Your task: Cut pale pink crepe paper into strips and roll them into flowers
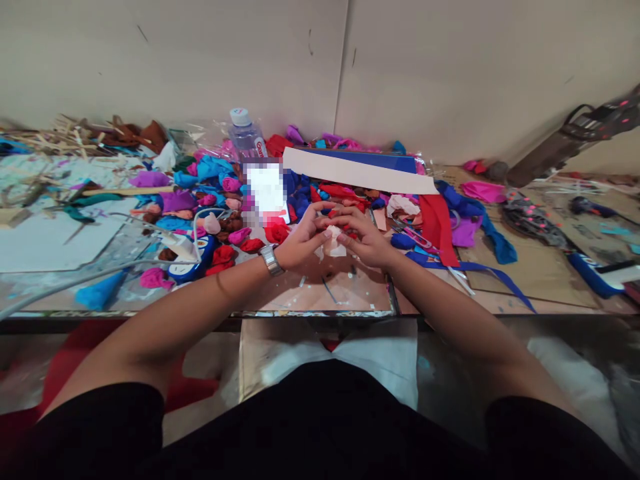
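Between my two hands, over the front middle of the table, is a small piece of pale pink crepe paper (pixel 336 248). My left hand (pixel 306 239), with a metal watch (pixel 271 260) at its wrist, pinches it from the left with thumb and fingers. From the other side my right hand (pixel 366 237) grips the same paper, its thumb near the left thumb. The fingertips of both hands meet behind the paper and partly hide it. Red crumpled paper pieces (pixel 277 230) lie just left of my left hand.
Crumpled coloured paper surrounds a bottle (pixel 246 137) and a blurred bright screen (pixel 267 193). A pale strip (pixel 357 172) lies behind my hands. Pink-handled scissors (pixel 420 241) and red strips (pixel 439 227) are to the right. A white cable (pixel 100 272) crosses the left side.
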Action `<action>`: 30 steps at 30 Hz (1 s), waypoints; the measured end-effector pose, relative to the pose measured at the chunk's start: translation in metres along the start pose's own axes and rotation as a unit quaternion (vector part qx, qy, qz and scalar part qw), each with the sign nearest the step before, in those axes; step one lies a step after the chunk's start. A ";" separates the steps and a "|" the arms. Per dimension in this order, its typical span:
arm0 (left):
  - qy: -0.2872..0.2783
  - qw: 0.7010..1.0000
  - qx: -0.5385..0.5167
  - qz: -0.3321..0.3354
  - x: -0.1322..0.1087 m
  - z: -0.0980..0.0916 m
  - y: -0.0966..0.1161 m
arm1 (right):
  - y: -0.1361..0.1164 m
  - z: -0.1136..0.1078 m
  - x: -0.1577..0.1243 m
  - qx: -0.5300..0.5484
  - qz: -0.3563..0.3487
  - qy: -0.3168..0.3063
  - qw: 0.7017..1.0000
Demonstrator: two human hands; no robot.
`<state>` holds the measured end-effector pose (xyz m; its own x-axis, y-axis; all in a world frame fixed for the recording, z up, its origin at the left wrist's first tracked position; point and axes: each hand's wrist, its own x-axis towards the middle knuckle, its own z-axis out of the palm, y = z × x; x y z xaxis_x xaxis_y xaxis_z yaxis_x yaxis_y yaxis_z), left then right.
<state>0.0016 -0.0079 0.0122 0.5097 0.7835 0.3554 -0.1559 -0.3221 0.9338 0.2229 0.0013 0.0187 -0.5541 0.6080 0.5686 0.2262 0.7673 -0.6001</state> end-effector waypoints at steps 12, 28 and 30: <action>0.108 0.990 -0.023 -0.092 0.004 0.001 -0.011 | 0.012 0.007 0.001 0.134 0.131 0.159 0.969; 0.148 0.982 -0.030 -0.114 0.005 0.002 0.001 | 0.013 0.008 0.003 0.171 0.148 0.198 0.954; 0.151 0.982 -0.017 -0.109 0.005 0.001 0.001 | 0.015 0.008 0.002 0.168 0.151 0.198 0.954</action>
<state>0.0050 -0.0051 0.0145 0.2596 0.9556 0.1392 -0.1013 -0.1164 0.9880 0.2190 0.0131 0.0066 -0.1423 0.8714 0.4694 0.0219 0.4769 -0.8787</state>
